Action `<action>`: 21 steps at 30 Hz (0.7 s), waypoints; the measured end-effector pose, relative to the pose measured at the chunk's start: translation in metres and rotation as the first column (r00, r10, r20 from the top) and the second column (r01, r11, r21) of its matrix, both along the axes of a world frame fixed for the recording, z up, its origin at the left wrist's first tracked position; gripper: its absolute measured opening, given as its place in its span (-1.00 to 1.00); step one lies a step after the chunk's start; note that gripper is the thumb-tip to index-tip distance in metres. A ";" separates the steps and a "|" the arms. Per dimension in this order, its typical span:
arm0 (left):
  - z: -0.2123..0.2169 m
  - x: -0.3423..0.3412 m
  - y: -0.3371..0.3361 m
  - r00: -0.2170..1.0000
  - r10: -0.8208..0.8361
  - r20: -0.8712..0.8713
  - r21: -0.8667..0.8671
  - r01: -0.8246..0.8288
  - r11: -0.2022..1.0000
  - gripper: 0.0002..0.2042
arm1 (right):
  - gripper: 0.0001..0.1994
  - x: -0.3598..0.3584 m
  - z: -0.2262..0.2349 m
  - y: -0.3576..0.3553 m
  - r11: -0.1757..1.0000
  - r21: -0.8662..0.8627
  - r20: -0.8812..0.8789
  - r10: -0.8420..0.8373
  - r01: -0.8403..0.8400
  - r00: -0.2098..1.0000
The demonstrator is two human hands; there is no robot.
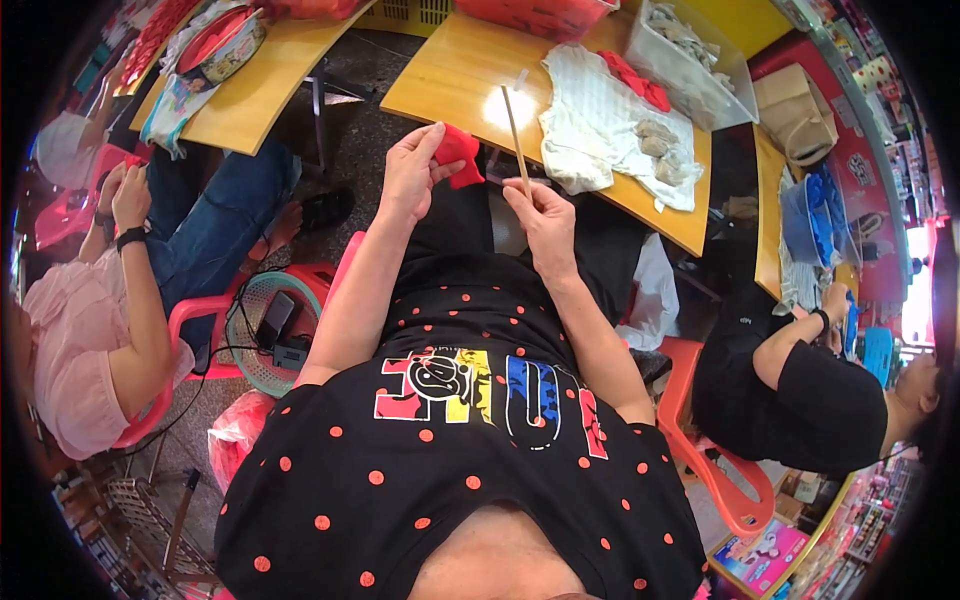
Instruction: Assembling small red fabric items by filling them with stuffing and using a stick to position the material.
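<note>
In my left hand [408, 172] is a small piece of red fabric [459, 152], pinched between thumb and fingers. My right hand [545, 222] grips the lower end of a thin wooden stick [515, 130], which points up and away over the table edge. The stick and the fabric are apart. Both hands are above my lap, just short of the yellow wooden table [440, 80]. Right of the stick, a white cloth [580, 130] lies on the table with a greyish-brown bundle [660, 142] on it and a red cloth [635, 80] beside it.
A clear plastic bin [690, 60] of light fabric pieces and a red basket [540, 14] stand at the table's far side. Co-workers sit left and right, the left one handling something red. A turquoise basket [250, 350] holding dark devices and cables is left of me.
</note>
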State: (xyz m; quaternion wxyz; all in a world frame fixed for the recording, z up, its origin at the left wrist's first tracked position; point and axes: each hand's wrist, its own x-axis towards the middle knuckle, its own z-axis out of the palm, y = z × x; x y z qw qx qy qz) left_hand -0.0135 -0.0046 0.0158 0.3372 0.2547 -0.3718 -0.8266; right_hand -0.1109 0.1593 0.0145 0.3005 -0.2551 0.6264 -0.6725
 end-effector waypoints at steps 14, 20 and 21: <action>-0.004 -0.016 0.048 0.969 -0.204 0.141 -0.100 0.219 0.971 -0.76 | -0.82 -0.004 0.003 0.000 0.981 0.095 -0.460 -0.105 0.167 0.882; -0.007 -0.017 0.049 0.985 -0.113 0.134 -0.165 0.134 0.977 -0.77 | -0.81 -0.010 -0.011 -0.002 0.990 0.087 -0.234 -0.090 0.113 0.968; -0.007 -0.017 0.049 0.988 -0.089 0.123 -0.196 0.112 0.974 -0.77 | -0.81 -0.011 -0.012 -0.002 0.991 0.071 -0.229 -0.095 0.114 0.969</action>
